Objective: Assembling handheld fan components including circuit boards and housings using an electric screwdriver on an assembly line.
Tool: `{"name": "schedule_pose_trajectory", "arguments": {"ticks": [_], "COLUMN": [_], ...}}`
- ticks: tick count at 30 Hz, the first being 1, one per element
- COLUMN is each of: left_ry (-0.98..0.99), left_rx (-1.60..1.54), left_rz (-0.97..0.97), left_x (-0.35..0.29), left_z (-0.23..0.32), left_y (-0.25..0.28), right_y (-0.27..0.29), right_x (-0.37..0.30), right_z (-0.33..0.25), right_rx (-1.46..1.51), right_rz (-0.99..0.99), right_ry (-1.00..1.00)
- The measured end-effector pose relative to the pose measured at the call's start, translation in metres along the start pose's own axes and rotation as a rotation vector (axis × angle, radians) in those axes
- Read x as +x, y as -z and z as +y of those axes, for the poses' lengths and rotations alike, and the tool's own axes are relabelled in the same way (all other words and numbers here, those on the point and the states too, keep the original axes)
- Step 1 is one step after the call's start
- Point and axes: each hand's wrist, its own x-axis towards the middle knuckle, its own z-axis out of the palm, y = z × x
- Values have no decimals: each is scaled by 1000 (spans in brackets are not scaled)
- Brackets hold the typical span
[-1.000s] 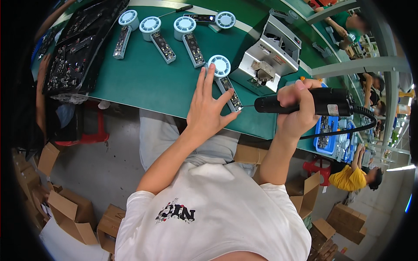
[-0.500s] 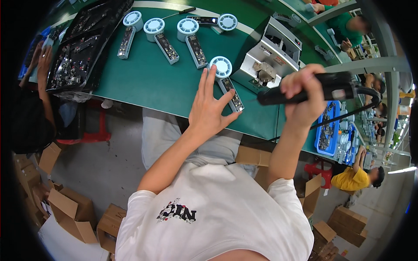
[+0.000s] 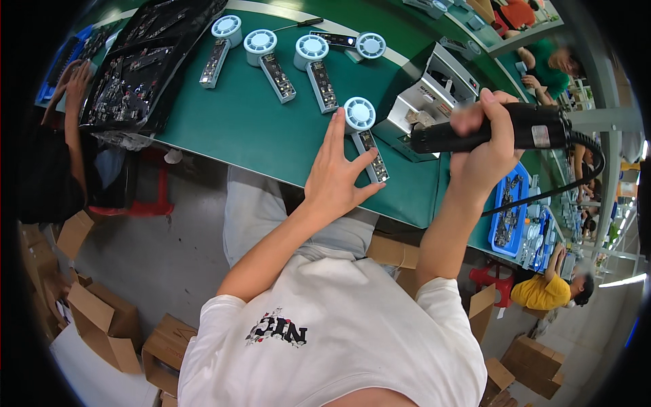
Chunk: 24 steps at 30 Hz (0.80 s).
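A light-blue handheld fan [image 3: 359, 114] lies on the green bench, circuit board exposed in its handle [image 3: 369, 152]. My left hand [image 3: 333, 173] steadies it: some fingertips touch the round head, while index finger and thumb bear on the handle and its lower end. In my right hand [image 3: 485, 132] is a black electric screwdriver [image 3: 536, 125], held roughly level above the bench to the right of the fan. Its cable [image 3: 597, 152] loops down at the right. The driver's tip is hard to make out against the silver machine [image 3: 430, 102] behind it.
Several similar fans [image 3: 274, 71] stand in a row farther back, near a loose screwdriver [image 3: 298, 24]. A black tray [image 3: 135, 88] of circuit boards lies at left, a blue bin [image 3: 513, 214] at right. Co-workers sit on both sides; cardboard boxes [image 3: 105, 325] are on the floor.
The camera view has shifted slightly, so the bench items appear farther right. My right hand has tilted the electric screwdriver a little; my left hand stays on the same fan.
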Motion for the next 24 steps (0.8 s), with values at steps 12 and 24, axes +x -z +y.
{"name": "schedule_pose_trajectory", "arguments": {"ticks": [12, 24], "left_ry": [25, 20], "left_rx": [-71, -40], "left_rz": [-21, -24], "left_x": [-1, 0], "left_z": [2, 1], "left_y": [4, 3], "right_y": [-37, -34], "right_x": [-12, -8], "right_z": [40, 37], "right_rx": [-133, -29], "right_rz": [-76, -73], "right_ry": [-5, 28]}}
